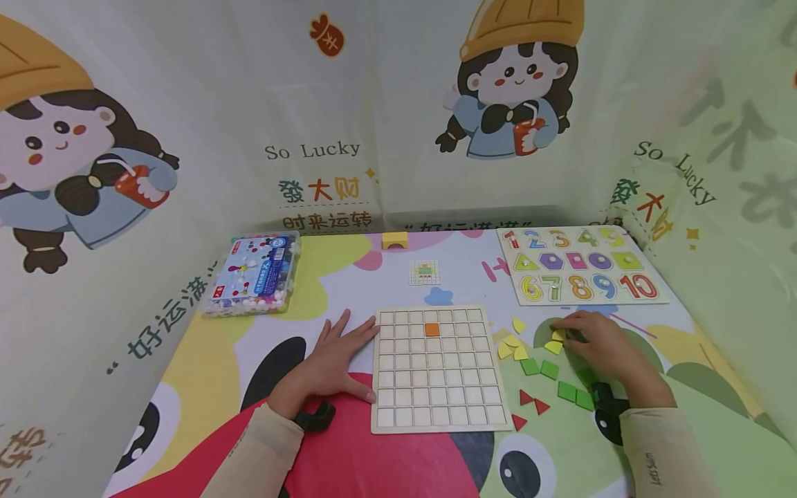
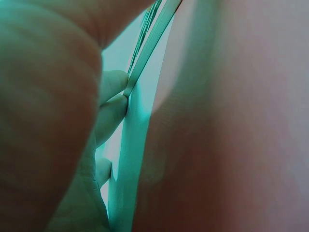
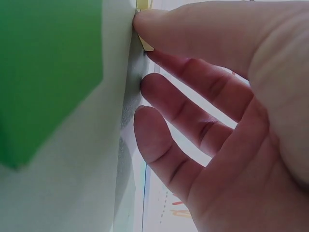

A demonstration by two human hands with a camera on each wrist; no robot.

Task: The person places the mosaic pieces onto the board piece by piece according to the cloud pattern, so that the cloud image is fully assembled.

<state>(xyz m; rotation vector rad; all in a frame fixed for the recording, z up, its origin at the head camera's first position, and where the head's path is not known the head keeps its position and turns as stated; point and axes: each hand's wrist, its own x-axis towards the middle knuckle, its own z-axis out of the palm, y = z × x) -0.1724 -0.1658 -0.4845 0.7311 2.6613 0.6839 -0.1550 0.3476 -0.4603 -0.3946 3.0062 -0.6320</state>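
Observation:
A pale wooden grid board [image 1: 440, 377] lies mid-table, with one orange square [image 1: 432, 330] in its second row. My left hand [image 1: 334, 361] rests at the board's left edge, fingers spread and fairly straight, fingertips and thumb touching that edge. To the board's right, my right hand [image 1: 600, 344] pinches a small yellow piece [image 3: 146, 44] between thumb and index finger, down at the tabletop. Another yellow piece [image 1: 553, 347] lies just beside those fingertips. Nearby are several loose yellow quarter-circle pieces [image 1: 513, 341], green squares [image 1: 549, 369] and red triangles [image 1: 542, 406].
A number and shape puzzle board [image 1: 582, 266] lies at the back right. A small pattern card [image 1: 425, 272] and a yellow arch block [image 1: 395, 240] are behind the grid. At the back left stands a clear plastic box [image 1: 252, 273]. Printed cloth walls surround the table.

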